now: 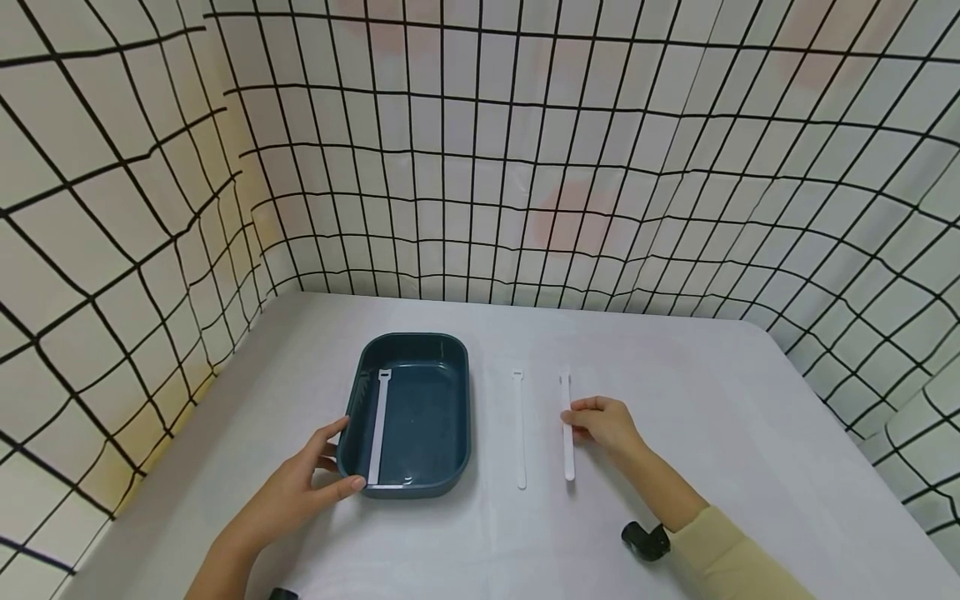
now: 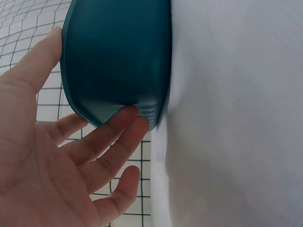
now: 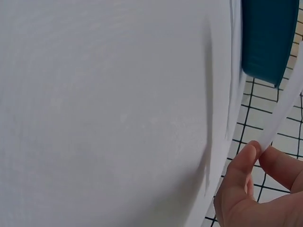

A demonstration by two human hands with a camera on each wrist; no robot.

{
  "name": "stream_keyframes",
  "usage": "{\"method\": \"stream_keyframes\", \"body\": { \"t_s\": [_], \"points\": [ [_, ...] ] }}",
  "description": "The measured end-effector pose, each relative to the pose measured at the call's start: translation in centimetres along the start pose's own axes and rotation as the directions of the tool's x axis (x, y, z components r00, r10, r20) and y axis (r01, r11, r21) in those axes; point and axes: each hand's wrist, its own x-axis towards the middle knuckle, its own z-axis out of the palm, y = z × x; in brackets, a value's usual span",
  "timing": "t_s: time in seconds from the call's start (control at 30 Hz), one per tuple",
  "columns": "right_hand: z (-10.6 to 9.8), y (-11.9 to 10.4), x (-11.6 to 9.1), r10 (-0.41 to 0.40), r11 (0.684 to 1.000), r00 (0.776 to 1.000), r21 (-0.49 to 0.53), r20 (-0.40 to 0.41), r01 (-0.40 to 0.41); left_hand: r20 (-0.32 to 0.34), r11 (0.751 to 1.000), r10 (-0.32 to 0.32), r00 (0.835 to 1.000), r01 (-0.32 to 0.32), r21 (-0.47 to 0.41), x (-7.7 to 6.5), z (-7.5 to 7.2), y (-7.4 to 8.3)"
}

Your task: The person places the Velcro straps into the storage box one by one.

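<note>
A dark teal tray (image 1: 431, 417) stands left of centre in the head view, with one white cable strap (image 1: 380, 425) lying lengthwise inside along its left side. My left hand (image 1: 303, 486) holds the tray's near left corner, thumb at the near rim and fingers against the outer wall (image 2: 113, 66). My right hand (image 1: 606, 422) pinches another white cable strap (image 1: 567, 454) between thumb and fingers, and a shadow shows under it in the right wrist view. Between the tray and this hand, a third white cable strap (image 1: 521, 433) lies on the table, its slotted head at the far end.
The white-covered table (image 1: 675, 358) extends around the tray and straps. Black grid netting (image 1: 480, 158) over pale walls borders its back and sides. A black wrist device (image 1: 647, 542) sits at the right wrist, beside the pale yellow sleeve (image 1: 727, 550).
</note>
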Motion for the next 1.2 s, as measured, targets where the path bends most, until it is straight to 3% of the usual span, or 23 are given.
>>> {"method": "stream_keyframes", "body": {
  "t_s": [0.8, 1.2],
  "points": [
    [2.9, -2.6, -1.0, -0.089, 0.992, 0.992, 0.092, 0.090, 0.081, -0.003, 1.000, -0.005, 1.000, 0.005, -0.019, 0.0, 0.1, -0.2],
    [4.1, -3.9, -2.6, -0.142, 0.983, 0.976, 0.143, 0.165, 0.118, 0.000, 1.000, -0.026, 1.000, 0.026, -0.008, 0.0, 0.1, 0.0]
  ]
}}
